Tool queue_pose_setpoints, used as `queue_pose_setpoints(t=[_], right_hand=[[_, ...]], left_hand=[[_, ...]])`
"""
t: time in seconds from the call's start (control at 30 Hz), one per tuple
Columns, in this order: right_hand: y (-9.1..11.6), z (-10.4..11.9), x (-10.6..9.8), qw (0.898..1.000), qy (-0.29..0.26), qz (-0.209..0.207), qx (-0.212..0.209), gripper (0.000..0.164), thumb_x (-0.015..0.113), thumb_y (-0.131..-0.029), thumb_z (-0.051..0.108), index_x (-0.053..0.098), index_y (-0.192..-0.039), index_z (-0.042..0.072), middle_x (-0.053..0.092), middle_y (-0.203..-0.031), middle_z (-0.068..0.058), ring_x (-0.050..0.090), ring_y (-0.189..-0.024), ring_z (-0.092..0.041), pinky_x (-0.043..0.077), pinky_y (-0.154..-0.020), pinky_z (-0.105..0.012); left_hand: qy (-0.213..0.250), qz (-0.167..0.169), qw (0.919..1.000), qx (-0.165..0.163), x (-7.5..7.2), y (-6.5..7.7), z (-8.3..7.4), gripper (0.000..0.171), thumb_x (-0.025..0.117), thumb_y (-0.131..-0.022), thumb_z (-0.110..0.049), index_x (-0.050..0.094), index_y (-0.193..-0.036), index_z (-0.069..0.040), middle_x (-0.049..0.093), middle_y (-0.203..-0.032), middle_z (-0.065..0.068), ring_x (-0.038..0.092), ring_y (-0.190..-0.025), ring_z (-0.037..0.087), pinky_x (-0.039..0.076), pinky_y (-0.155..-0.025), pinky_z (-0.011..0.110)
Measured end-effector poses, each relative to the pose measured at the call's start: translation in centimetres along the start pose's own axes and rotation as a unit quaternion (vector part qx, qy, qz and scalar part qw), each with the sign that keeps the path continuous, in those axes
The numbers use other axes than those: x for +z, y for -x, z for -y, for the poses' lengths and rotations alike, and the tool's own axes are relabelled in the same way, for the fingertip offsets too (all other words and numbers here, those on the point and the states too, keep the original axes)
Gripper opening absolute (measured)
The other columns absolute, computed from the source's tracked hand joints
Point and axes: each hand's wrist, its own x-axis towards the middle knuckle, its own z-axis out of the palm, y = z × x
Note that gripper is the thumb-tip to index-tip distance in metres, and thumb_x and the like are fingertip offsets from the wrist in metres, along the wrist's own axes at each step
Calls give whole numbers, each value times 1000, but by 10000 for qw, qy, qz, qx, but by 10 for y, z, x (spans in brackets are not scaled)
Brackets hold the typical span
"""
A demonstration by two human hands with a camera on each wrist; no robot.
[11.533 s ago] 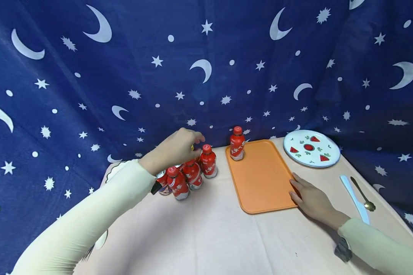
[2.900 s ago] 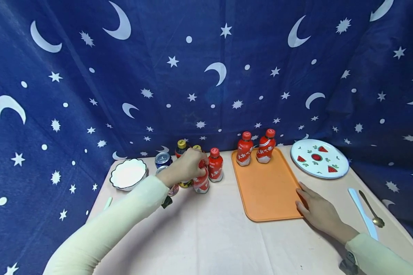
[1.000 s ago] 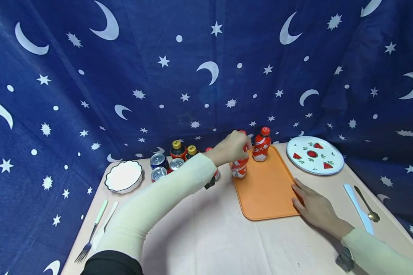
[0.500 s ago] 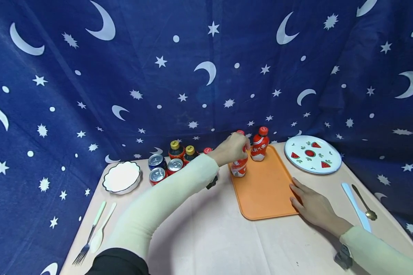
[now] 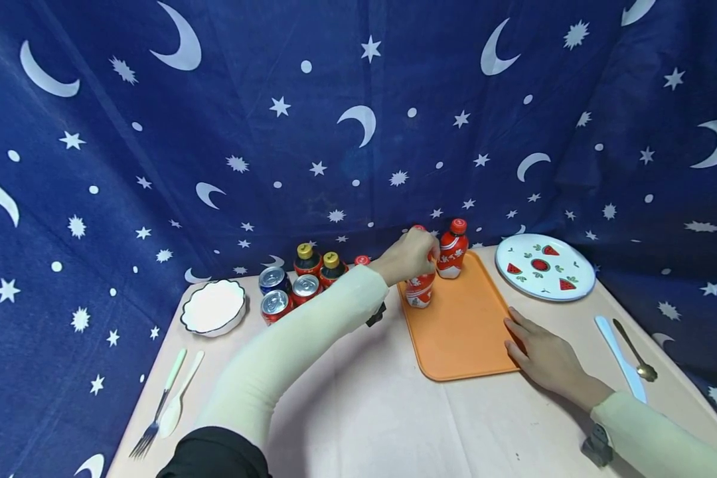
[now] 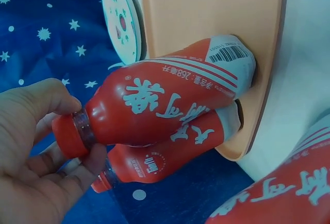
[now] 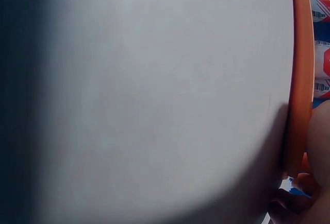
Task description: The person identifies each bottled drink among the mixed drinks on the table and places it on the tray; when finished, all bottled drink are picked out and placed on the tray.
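Head view: my left hand (image 5: 406, 257), nearer than my right, grips a red bottle (image 5: 420, 292) just beneath it, long axis roughly upright, at the left side of the orange tray (image 5: 466, 342); my right hand (image 5: 548, 356), fingers extended, touches the opposite edge. Left wrist: thumb and fingers pinch the cap (image 6: 68, 136) (hidden from the head camera), a second bottle (image 6: 154, 162) close behind. Right wrist: mainly surface (image 7: 180, 80).

white bowl (image 5: 230, 323), green-handled fork (image 5: 158, 408), patterned plate (image 5: 540, 265)
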Motion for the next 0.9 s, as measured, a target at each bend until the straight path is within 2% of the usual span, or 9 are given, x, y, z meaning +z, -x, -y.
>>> queue_pose_setpoints(t=[0.27,0.5,0.6,0.8,0.9], right_hand=[[2,-2,-1,10000,-49,-11,-4,51,60,-84,31,55,-124,0,44,-137,-15,50,-114,-37,46,-77,-51],[1,-1,0,9999,-75,-50,-46,51,60,-84,32,56,-124,1,44,-137,-14,50,-113,-37,46,-76,-50],[0,-1,1,9999,-69,-69,-67,51,61,-84,31,56,-124,0,44,-137,-15,51,-113,-36,47,-76,-50],[0,0,1,10000,-49,-22,-34,51,61,-84,31,55,-124,0,44,-137,-15,50,-113,-37,46,-77,-51],[-1,0,1,10000,-46,3,-27,51,61,-84,32,55,-124,0,44,-137,-15,50,-114,-37,46,-78,-51]], left_hand=[[-100,10,9999,4,2,-1,-4,13,73,-75,-18,66,-86,-13,58,-82,-7,52,-72,9,44,-68,22],[133,-40,9999,78,7,2,-7,15,74,-75,-18,65,-85,-12,56,-79,-4,51,-67,10,43,-56,17],[61,-92,9999,76,8,4,-7,16,74,-75,-18,65,-87,-12,56,-80,-4,51,-69,9,43,-57,16],[283,-1,9996,-51,7,7,-8,27,70,-79,-16,66,-104,-10,59,-94,-4,54,-76,9,46,-63,14],[288,4,9995,-103,2,10,-6,35,69,-79,-19,63,-113,-11,58,-97,-3,53,-74,8,45,-60,14]])
